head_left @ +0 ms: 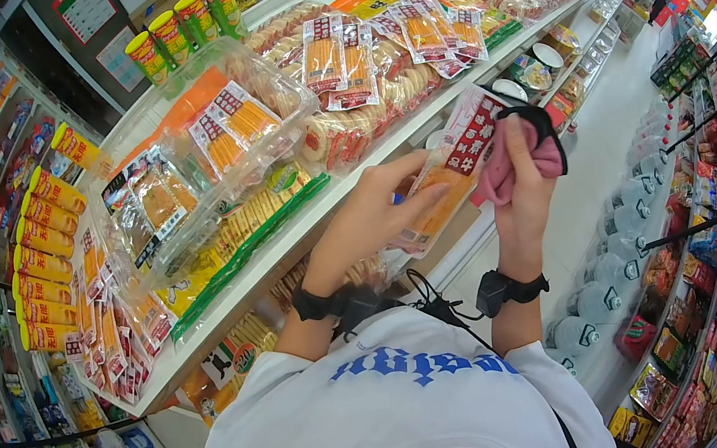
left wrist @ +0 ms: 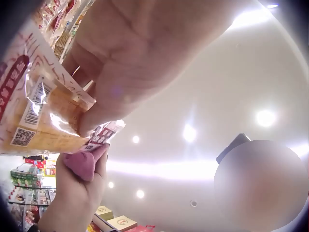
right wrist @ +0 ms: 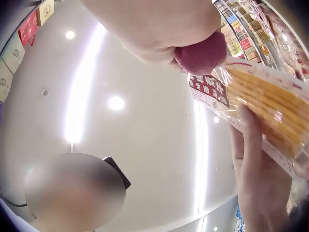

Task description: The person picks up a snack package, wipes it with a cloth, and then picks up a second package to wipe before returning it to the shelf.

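In the head view my left hand (head_left: 369, 220) grips a clear-and-red plastic packet of orange snack sticks (head_left: 437, 193) in front of the counter. The packet is tilted, with its red-labelled end up and to the right. My right hand (head_left: 521, 195) holds a pink cloth with a black edge (head_left: 547, 150) against that labelled end. From the right wrist, the left thumb (right wrist: 250, 128) lies across the packet's front, and the pink cloth (right wrist: 205, 54) overlaps its label end. A barcode and a QR code (left wrist: 22, 137) show on the packet in the left wrist view.
A white counter shelf (head_left: 226, 290) bears similar packets (head_left: 240, 125), a clear plastic box (head_left: 270, 158), bagged round biscuits (head_left: 370, 126) and yellow canisters (head_left: 45, 296). Large water bottles (head_left: 598, 302) stand along the aisle to the right, beside a shelf of packaged goods (head_left: 679, 302).
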Available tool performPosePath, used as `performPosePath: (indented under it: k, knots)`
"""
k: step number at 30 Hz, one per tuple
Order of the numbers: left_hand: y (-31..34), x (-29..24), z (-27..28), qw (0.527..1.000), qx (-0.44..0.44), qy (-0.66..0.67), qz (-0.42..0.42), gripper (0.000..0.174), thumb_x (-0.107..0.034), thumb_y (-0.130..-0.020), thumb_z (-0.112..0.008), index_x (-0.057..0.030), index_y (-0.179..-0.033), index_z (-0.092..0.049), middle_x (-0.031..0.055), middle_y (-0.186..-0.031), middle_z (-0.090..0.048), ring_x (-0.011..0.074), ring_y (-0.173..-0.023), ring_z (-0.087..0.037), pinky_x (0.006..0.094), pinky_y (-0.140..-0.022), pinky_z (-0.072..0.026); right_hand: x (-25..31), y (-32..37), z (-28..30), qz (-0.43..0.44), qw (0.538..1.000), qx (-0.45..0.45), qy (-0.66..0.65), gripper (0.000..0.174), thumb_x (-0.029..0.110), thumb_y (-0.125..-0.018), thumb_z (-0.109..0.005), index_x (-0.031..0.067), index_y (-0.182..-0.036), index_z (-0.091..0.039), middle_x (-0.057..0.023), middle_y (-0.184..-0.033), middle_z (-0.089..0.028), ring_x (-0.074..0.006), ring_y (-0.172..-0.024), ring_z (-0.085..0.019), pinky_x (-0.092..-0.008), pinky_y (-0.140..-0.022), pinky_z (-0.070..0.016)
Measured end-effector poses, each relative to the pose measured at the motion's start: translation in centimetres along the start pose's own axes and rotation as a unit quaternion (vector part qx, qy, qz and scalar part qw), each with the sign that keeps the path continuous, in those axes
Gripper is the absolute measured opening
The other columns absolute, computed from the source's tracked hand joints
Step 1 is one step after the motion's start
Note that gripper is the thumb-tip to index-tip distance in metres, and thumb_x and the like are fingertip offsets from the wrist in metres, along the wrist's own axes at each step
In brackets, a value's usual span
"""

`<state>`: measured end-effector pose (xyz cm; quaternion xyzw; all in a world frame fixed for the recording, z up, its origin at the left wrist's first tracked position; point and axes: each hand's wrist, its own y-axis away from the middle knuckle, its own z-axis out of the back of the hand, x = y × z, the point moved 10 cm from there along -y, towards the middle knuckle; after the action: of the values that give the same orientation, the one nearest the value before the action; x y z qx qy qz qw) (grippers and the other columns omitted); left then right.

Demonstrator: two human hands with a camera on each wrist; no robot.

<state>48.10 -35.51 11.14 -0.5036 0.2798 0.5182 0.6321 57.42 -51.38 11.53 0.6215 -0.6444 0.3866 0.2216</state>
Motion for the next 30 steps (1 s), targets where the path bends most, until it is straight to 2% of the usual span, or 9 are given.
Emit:
performPosePath:
  k: [5, 6, 7, 9, 16, 20, 23, 27, 30]
  knots:
    - [0.4, 0.7, 0.9, 0.993, -0.025, 0.1, 0.049, 0.036, -0.016, -0.091, -0.072, 0.0001, -0.121, -0.06, 0.0095, -0.095, -0.07, 0.0129, -0.087, -0.064, 0.03, -0.081, -0.053, 1.9, -0.7, 0.9, 0.025, 0.997, -0.073, -0.007, 0.017, 0.02, -0.099, -0.064, 0.0058, -0.091, -0.066, -0.004, -0.074, -0.065, -0.0077, -0.06, -0.06, -0.0242, -0.053, -0.0476]
    - [0.3, 0.9, 1.0, 0.991, -0.044, 0.118, 0.045, 0.037, -0.014, -0.091, -0.072, 0.0006, -0.121, -0.059, 0.0085, -0.097, -0.07, 0.0125, -0.089, -0.065, 0.0298, -0.083, -0.0533, 0.9, -0.8, 0.0, 0.002, 1.0, -0.004, -0.003, 0.016, 0.022, -0.099, -0.063, 0.0065, -0.099, -0.065, -0.0038, -0.078, -0.066, -0.0089, -0.061, -0.062, -0.0251, -0.054, -0.0493]
    - [0.2, 0.7, 1.0, 0.99, -0.055, 0.124, 0.032, 0.036, -0.014, -0.091, -0.072, 0.0015, -0.121, -0.058, 0.0085, -0.099, -0.07, 0.0126, -0.091, -0.065, 0.0295, -0.084, -0.0529, -0.1, -0.4, 0.3, -0.012, 0.998, -0.049, -0.037, 0.017, 0.023, -0.099, -0.063, 0.0076, -0.107, -0.063, -0.0018, -0.083, -0.067, -0.0078, -0.06, -0.061, -0.0237, -0.051, -0.0473]
    - [-0.2, 0.0, 1.1, 0.988, -0.078, 0.136, 0.004, 0.034, -0.012, -0.093, -0.07, 0.0031, -0.12, -0.057, 0.0086, -0.102, -0.07, 0.0128, -0.095, -0.065, 0.0291, -0.085, -0.0522, -2.7, 1.1, -1.4, -0.097, 0.991, 0.091, -0.023, 0.019, 0.022, -0.098, -0.065, 0.0083, -0.111, -0.061, 0.0017, -0.084, -0.066, -0.0036, -0.057, -0.056, -0.0209, -0.044, -0.0405]
    - [0.3, 0.3, 4.6, 0.933, -0.303, 0.192, -0.028, 0.025, -0.009, -0.097, -0.064, 0.0025, -0.118, -0.057, 0.0092, -0.108, -0.067, 0.012, -0.099, -0.062, 0.0268, -0.087, -0.0501, -7.7, 4.5, -3.9, -0.19, 0.956, 0.188, 0.118, 0.025, 0.013, -0.092, -0.072, 0.0054, -0.114, -0.06, 0.0041, -0.077, -0.062, -0.0003, -0.048, -0.045, -0.0196, -0.041, -0.0289]
    - [0.7, 0.7, 6.7, 0.906, -0.348, 0.24, -0.037, 0.028, -0.015, -0.099, -0.064, 0.0026, -0.119, -0.057, 0.0099, -0.109, -0.067, 0.0106, -0.096, -0.063, 0.0258, -0.084, -0.0514, -8.6, 6.6, -5.7, -0.269, 0.917, 0.259, 0.137, 0.029, 0.014, -0.092, -0.072, 0.0013, -0.115, -0.059, 0.0027, -0.08, -0.064, 0.0004, -0.05, -0.045, -0.0191, -0.04, -0.0295]
    - [0.7, 1.2, 7.8, 0.893, -0.362, 0.267, -0.035, 0.03, -0.016, -0.098, -0.064, 0.0028, -0.12, -0.056, 0.0097, -0.109, -0.067, 0.0111, -0.094, -0.064, 0.0264, -0.084, -0.052, -8.9, 7.0, -6.1, -0.282, 0.903, 0.301, 0.124, 0.031, 0.009, -0.092, -0.071, -0.001, -0.118, -0.058, -0.0002, -0.085, -0.065, -0.0022, -0.061, -0.055, -0.0199, -0.048, -0.0416]
    - [0.6, 2.0, 7.4, 0.921, -0.33, 0.204, -0.013, 0.049, -0.019, -0.098, -0.066, 0.003, -0.136, -0.044, 0.0132, -0.122, -0.061, 0.0132, -0.108, -0.059, 0.0281, -0.088, -0.0519, -7.0, 4.5, -4.8, -0.092, 0.965, 0.193, 0.151, 0.028, 0.004, -0.091, -0.07, -0.0041, -0.116, -0.059, -0.0055, -0.093, -0.069, -0.0083, -0.082, -0.065, -0.0239, -0.072, -0.0524]
    - [0.1, 3.0, 5.4, 0.955, -0.255, 0.153, 0.022, 0.073, -0.026, -0.098, -0.066, 0.0016, -0.15, -0.023, 0.0142, -0.13, -0.052, 0.0153, -0.123, -0.05, 0.0293, -0.093, -0.0496, -4.2, 3.7, -5.2, 0.054, 0.958, 0.183, 0.214, 0.029, -0.001, -0.089, -0.069, -0.0046, -0.117, -0.06, -0.0098, -0.105, -0.069, -0.0142, -0.097, -0.066, -0.0282, -0.087, -0.0518]
